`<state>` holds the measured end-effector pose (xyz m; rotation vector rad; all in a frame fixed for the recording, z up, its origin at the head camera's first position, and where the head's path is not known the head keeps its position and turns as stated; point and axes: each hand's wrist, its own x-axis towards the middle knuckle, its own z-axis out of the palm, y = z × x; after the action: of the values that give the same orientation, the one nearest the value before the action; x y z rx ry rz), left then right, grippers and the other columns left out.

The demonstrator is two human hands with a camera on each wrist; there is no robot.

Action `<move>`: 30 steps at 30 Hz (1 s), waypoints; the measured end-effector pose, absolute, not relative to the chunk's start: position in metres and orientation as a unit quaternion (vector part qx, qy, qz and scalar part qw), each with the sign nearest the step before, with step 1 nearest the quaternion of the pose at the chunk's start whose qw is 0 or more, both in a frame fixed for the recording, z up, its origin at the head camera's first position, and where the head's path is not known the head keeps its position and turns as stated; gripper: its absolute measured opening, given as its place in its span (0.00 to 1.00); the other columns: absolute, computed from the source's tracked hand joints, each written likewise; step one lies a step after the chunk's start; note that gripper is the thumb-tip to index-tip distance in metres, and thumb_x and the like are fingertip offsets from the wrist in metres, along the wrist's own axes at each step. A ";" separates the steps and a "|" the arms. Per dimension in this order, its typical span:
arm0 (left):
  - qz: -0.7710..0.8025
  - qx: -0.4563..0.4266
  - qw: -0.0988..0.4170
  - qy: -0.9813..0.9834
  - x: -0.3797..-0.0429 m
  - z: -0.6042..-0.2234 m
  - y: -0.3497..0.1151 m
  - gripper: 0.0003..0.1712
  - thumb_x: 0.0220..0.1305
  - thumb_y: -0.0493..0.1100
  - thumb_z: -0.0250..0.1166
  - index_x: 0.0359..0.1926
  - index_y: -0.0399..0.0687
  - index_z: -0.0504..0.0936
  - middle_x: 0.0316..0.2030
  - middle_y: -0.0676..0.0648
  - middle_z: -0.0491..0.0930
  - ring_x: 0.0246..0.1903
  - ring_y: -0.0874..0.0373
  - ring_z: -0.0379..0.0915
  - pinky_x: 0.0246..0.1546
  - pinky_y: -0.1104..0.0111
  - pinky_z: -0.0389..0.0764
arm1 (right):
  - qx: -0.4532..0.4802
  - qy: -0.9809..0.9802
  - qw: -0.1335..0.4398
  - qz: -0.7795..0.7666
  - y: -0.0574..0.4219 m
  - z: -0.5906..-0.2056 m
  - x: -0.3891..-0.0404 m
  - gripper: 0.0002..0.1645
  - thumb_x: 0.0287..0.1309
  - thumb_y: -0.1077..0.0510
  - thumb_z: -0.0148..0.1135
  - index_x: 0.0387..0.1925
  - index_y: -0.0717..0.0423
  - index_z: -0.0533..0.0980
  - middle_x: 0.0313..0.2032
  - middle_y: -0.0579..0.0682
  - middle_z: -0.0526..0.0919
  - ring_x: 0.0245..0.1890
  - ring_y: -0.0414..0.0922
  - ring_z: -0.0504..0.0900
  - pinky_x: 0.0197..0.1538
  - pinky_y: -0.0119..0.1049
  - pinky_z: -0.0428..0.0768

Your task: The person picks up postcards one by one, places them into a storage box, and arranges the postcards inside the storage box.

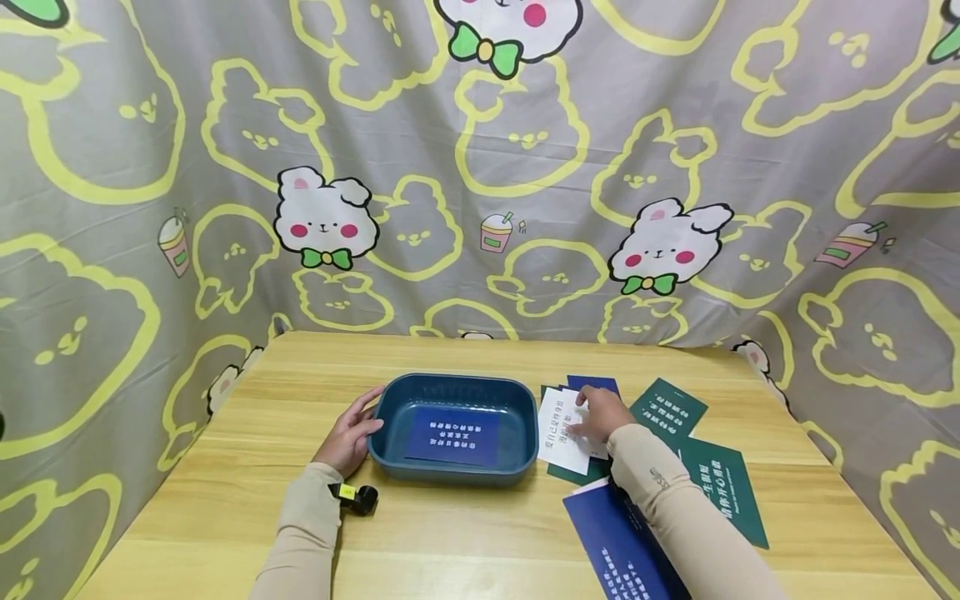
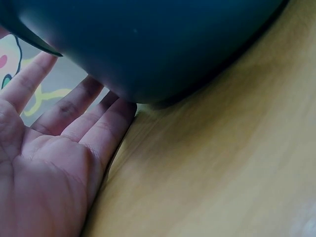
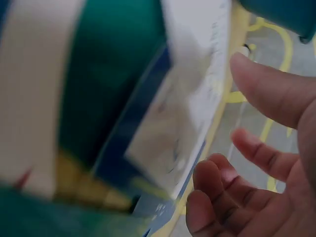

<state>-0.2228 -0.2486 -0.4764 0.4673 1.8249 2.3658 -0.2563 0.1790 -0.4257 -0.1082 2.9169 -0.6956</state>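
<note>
A dark teal plastic basin (image 1: 453, 476) sits on the wooden table with a blue card (image 1: 453, 435) lying flat inside it. My left hand (image 1: 349, 435) rests against the basin's left end; in the left wrist view its extended fingers (image 2: 111, 123) touch the outer wall. To the right of the basin, my right hand (image 1: 602, 417) reaches over a white printed card (image 1: 561, 433) on a pile of overlapping cards. Thumb and fingertips are apart in the right wrist view, with nothing between them, close beside the cards (image 3: 163, 128).
Green cards (image 1: 731, 487) lie to the right, partly under my right forearm. A blue card (image 1: 607, 533) is nearer me, partly hidden by that sleeve. A black strap with a small device (image 1: 360, 498) is on my left wrist. A patterned curtain (image 1: 480, 167) hangs behind the table.
</note>
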 end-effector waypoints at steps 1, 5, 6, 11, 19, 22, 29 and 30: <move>0.782 0.153 0.060 0.602 -0.223 -0.476 -0.248 0.36 0.69 0.28 0.50 0.74 0.33 0.46 0.61 0.44 0.65 0.56 0.61 0.71 0.51 0.68 0.75 | -0.046 0.973 0.066 -0.217 0.181 -0.428 -0.256 0.27 0.46 0.56 0.77 0.46 0.61 0.76 0.46 0.62 0.77 0.43 0.54 0.75 0.45 0.47 0.75; 0.783 0.150 0.061 0.600 -0.221 -0.476 -0.248 0.37 0.68 0.28 0.50 0.74 0.33 0.46 0.62 0.42 0.63 0.56 0.60 0.71 0.51 0.68 0.76 | -0.082 0.979 0.052 -0.180 0.188 -0.433 -0.254 0.25 0.44 0.58 0.78 0.45 0.61 0.79 0.49 0.66 0.77 0.51 0.59 0.75 0.54 0.54 0.72; 0.783 0.150 0.062 0.600 -0.221 -0.475 -0.248 0.37 0.68 0.28 0.50 0.74 0.33 0.46 0.62 0.42 0.63 0.56 0.60 0.71 0.51 0.68 0.76 | -0.086 0.979 0.052 -0.178 0.190 -0.434 -0.254 0.24 0.44 0.58 0.78 0.44 0.61 0.80 0.50 0.67 0.77 0.52 0.60 0.74 0.55 0.55 0.71; 0.782 0.147 0.063 0.602 -0.221 -0.474 -0.247 0.37 0.68 0.28 0.50 0.74 0.34 0.46 0.64 0.38 0.61 0.56 0.60 0.71 0.51 0.68 0.75 | -0.108 0.977 0.053 -0.176 0.199 -0.436 -0.252 0.21 0.47 0.63 0.75 0.46 0.59 0.82 0.52 0.66 0.77 0.56 0.63 0.72 0.58 0.57 0.68; 0.780 0.149 0.061 0.605 -0.221 -0.474 -0.247 0.37 0.68 0.29 0.50 0.74 0.33 0.46 0.67 0.28 0.53 0.57 0.59 0.70 0.52 0.68 0.75 | -0.112 0.978 0.058 -0.167 0.208 -0.434 -0.249 0.21 0.53 0.66 0.68 0.51 0.58 0.81 0.51 0.68 0.76 0.55 0.64 0.72 0.58 0.59 0.68; 0.780 0.148 0.060 0.606 -0.221 -0.474 -0.247 0.37 0.68 0.29 0.51 0.74 0.33 0.46 0.68 0.28 0.52 0.56 0.60 0.70 0.52 0.68 0.75 | -0.075 0.982 0.067 -0.160 0.209 -0.434 -0.246 0.29 0.54 0.52 0.71 0.53 0.65 0.77 0.49 0.68 0.76 0.51 0.61 0.74 0.54 0.56 0.71; 0.778 0.150 0.060 0.608 -0.221 -0.474 -0.246 0.37 0.68 0.30 0.51 0.74 0.33 0.46 0.68 0.28 0.51 0.56 0.62 0.70 0.52 0.69 0.74 | 0.001 0.982 0.102 -0.161 0.209 -0.430 -0.243 0.40 0.46 0.45 0.76 0.48 0.74 0.74 0.35 0.61 0.79 0.33 0.51 0.76 0.39 0.46 0.77; 0.778 0.150 0.059 0.607 -0.221 -0.474 -0.247 0.37 0.68 0.30 0.51 0.74 0.33 0.46 0.67 0.29 0.53 0.56 0.62 0.70 0.52 0.69 0.75 | 0.004 0.981 0.104 -0.165 0.209 -0.430 -0.243 0.37 0.46 0.47 0.76 0.47 0.73 0.75 0.33 0.59 0.79 0.32 0.50 0.76 0.38 0.45 0.77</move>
<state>-0.2208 -0.2466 -0.4743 0.4531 1.8386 2.3574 -0.2435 0.2091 -0.4302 0.0111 2.8916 -0.4880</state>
